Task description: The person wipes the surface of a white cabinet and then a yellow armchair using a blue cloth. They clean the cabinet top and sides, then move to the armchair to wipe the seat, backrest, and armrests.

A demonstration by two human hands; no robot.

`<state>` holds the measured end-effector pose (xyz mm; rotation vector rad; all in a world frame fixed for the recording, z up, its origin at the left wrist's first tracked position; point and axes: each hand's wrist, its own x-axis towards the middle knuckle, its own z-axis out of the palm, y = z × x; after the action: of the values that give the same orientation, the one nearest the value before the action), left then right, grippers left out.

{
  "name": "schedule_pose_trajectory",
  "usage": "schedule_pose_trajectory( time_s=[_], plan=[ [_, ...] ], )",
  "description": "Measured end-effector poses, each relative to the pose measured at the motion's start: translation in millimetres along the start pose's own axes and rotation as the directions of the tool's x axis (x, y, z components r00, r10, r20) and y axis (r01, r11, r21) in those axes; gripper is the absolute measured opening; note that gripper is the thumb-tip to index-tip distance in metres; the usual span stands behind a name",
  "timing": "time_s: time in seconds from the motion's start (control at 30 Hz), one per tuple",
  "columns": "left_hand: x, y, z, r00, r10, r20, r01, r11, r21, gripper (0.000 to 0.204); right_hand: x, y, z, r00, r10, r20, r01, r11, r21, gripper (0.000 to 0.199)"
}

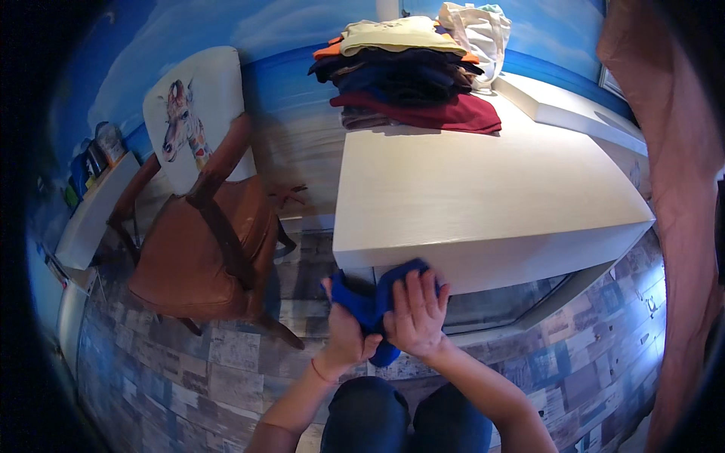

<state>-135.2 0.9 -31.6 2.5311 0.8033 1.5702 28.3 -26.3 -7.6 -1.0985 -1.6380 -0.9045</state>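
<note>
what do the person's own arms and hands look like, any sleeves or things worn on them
Both forearms come in bare from the lower edge, with no sleeves in view. The left hand has a thin red-orange band around its wrist. The right hand is bare: no glove, and no ring or watch that can be made out.
</note>
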Motion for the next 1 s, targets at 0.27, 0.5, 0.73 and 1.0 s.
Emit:
schedule_pose_trajectory(
  time_s=[0.27, 0.5, 0.73, 1.0],
  plan=[
    [183.9, 3.1, -87.6, 0.989, 0.141, -0.041, -0.132, 0.978, 0.164, 0.071, 166.0, -0.1, -36.7, 0.978, 0.136, 0.159, -0.129, 0.99, -0.056, 0.042],
    [136.0, 28.2, -48.3, 0.978, -0.207, -0.001, 0.17, 0.807, -0.566, 0.065, 117.1, 5.3, -20.2, 1.0, 0.007, 0.007, -0.007, 1.0, -0.002, 0.025],
    [34.0, 5.6, 14.7, 0.964, -0.267, -0.007, 0.222, 0.816, -0.534, 0.086, 13.2, -5.4, 14.8, 0.985, -0.164, 0.056, 0.169, 0.979, -0.114, 0.04],
    [-88.7, -29.8, 30.7, 0.921, -0.322, 0.219, 0.389, 0.776, -0.497, 0.084, -72.3, -26.2, 1.0, 0.857, -0.144, 0.494, 0.057, 0.981, 0.187, 0.052]
  ],
)
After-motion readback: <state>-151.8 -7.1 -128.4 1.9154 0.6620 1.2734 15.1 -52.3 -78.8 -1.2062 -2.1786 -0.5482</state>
